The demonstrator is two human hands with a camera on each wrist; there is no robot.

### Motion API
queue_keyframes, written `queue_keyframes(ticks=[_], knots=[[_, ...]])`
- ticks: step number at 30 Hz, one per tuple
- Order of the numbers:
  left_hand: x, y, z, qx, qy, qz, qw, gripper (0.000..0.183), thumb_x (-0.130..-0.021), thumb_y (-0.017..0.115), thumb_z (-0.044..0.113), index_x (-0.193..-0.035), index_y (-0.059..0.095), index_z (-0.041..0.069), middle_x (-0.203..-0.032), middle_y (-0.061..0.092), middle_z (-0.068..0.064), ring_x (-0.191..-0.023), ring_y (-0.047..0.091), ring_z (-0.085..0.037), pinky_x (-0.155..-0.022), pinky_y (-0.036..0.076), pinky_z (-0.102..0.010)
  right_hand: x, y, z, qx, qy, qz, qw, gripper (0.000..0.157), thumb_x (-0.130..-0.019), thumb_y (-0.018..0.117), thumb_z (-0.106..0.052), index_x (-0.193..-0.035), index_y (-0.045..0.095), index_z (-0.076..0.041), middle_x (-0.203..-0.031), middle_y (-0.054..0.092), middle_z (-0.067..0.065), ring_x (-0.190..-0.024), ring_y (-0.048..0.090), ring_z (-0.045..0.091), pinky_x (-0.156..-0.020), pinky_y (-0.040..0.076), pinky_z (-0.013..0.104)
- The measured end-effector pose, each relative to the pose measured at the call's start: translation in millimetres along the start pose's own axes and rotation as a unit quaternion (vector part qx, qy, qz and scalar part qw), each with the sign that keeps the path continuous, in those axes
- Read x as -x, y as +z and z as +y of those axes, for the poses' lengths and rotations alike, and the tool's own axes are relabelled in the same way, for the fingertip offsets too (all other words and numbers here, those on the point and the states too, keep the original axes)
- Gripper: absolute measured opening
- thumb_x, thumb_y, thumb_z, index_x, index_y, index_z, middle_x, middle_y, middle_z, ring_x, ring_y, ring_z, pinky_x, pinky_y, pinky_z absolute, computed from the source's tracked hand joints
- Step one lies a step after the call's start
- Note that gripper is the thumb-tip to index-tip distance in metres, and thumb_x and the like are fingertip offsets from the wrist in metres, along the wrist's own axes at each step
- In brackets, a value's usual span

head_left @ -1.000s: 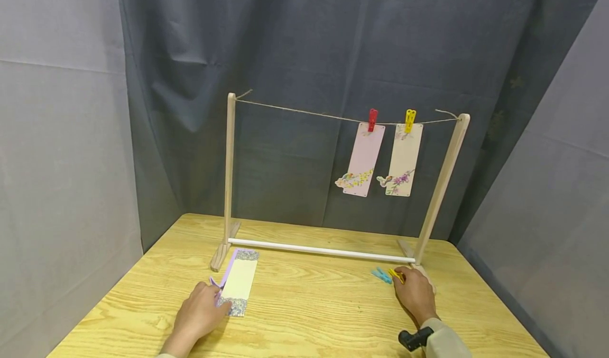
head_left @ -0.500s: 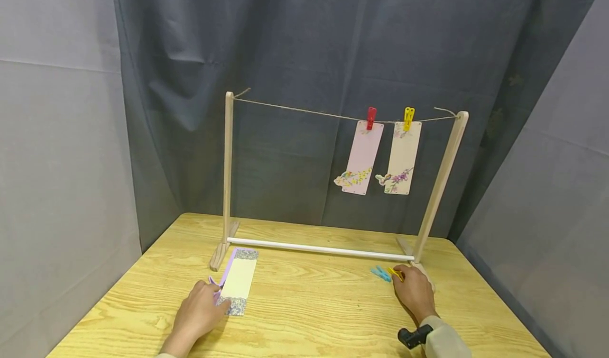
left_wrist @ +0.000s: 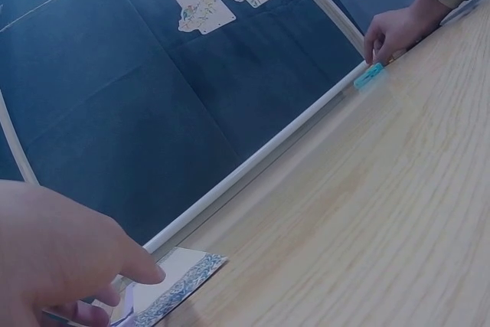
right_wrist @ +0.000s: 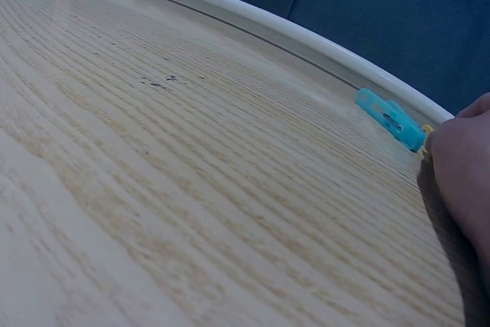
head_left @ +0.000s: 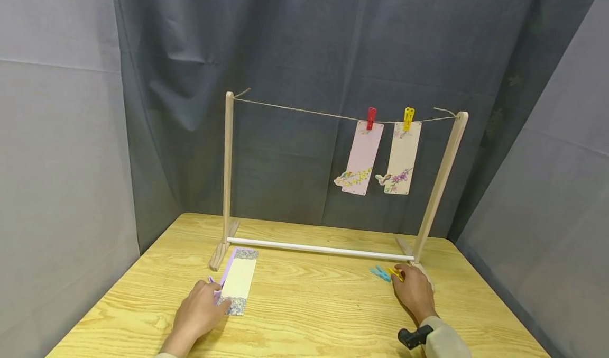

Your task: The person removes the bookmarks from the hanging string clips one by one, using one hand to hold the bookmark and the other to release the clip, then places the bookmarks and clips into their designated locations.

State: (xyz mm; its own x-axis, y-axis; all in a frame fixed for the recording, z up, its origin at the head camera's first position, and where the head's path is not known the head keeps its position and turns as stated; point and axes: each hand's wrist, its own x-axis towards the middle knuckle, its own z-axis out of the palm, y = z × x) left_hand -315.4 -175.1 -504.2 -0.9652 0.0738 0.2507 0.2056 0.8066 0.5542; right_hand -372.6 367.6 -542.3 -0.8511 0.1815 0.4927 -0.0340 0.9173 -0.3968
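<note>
A cream card with blue patterned ends (head_left: 241, 276) lies on the table over a purple card (head_left: 230, 263). My left hand (head_left: 199, 310) rests at its lower left edge, the thumb reaching over the patterned end; part of the purple card shows by the fingers. At the right, my right hand (head_left: 415, 292) pinches a yellow clothespin (head_left: 396, 274), largely covered by the fingers. Beside it lies a blue clothespin (right_wrist: 390, 119). Two cards hang from the string: a pink card (head_left: 363, 157) under a red clothespin (head_left: 371, 118) and a cream card with purple flowers (head_left: 402, 157) under another yellow clothespin (head_left: 408, 118).
A wooden stand holds the string (head_left: 295, 108) between its left post (head_left: 227, 167) and right post (head_left: 440, 189). A white rod (head_left: 319, 249) joins the posts low down, behind the hands. Dark cloth (head_left: 285, 178) hangs behind the wooden table (head_left: 304, 300).
The head view has shifted very slightly. Both hands, the cards and the clothespins stay in place.
</note>
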Motion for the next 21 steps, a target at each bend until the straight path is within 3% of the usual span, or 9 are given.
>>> queue_keyframes(ticks=[13, 21], knots=[[-1.0, 0.9, 1.7, -0.003, 0.001, -0.003, 1.0000, 0.052, -0.089, 0.080, 0.028, -0.127, 0.067, -0.004, -0.108, 0.059, -0.014, -0.076, 0.054, -0.020, -0.063, 0.051, -0.040, 2.1, -2.2, 0.1, -0.017, 0.001, 0.031, 0.999, 0.035, -0.095, 0.073, -0.017, -0.124, 0.070, 0.002, -0.104, 0.068, 0.020, -0.093, 0.066, 0.040, -0.077, 0.053, 0.059], [0.3, 4.0, 1.7, -0.001, 0.001, -0.001, 1.0000, 0.052, -0.086, 0.083, 0.027, -0.126, 0.067, -0.003, -0.112, 0.061, -0.017, -0.082, 0.059, -0.023, -0.071, 0.055, -0.047, 2.3, -2.6, -1.6, -0.051, 0.020, 0.087, 0.995, 0.031, -0.096, 0.074, -0.020, -0.120, 0.071, 0.000, -0.104, 0.068, 0.018, -0.093, 0.065, 0.039, -0.075, 0.050, 0.055]])
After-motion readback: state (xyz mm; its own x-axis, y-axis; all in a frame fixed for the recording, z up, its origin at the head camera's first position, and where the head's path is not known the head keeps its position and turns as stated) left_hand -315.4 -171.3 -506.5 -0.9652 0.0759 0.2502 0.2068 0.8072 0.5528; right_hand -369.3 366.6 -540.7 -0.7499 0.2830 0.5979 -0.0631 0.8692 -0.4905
